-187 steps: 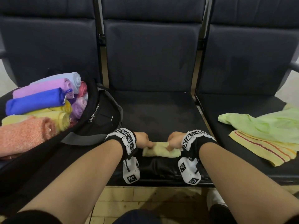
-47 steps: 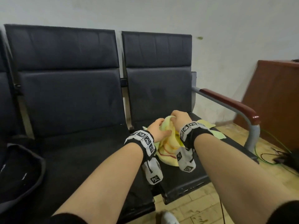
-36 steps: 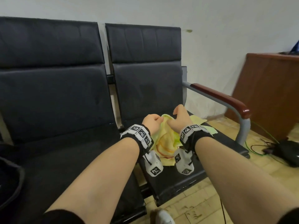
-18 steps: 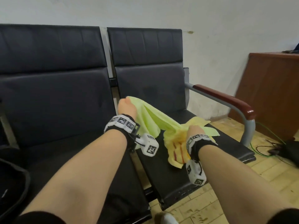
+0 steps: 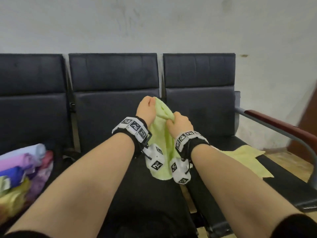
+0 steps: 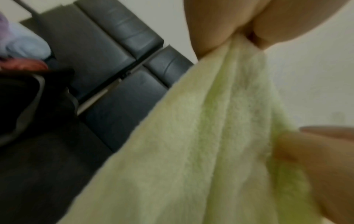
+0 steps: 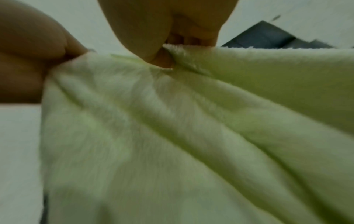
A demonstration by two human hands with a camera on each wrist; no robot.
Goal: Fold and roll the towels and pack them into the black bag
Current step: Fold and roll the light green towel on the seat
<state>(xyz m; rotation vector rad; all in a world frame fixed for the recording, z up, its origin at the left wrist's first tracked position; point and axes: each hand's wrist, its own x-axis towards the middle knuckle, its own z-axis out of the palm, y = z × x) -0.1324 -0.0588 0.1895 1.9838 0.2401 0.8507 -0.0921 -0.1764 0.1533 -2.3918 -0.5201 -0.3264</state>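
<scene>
Since a moment ago our right hand (image 5: 180, 123) has risen off the seat to join our left hand (image 5: 145, 110); both now pinch one pale green towel (image 5: 165, 145), lifted, hanging limp and creased. One yellow towel (image 5: 243, 156) lies right; rolled towels (image 5: 22, 165) fill the black bag (image 6: 28, 97) left.

Towel (image 5: 164, 134) — pale green; seats (image 5: 113, 103) — black.

Pale green fluffy terry towel (image 5: 164, 141) hangs bunched, lifted above middle seat, top edge pinched. Flat pale yellow towel (image 5: 243, 158) lies on right seat. Colourful rolled towels (image 5: 22, 167) stacked in black bag (image 6: 23, 97), far left.
</scene>
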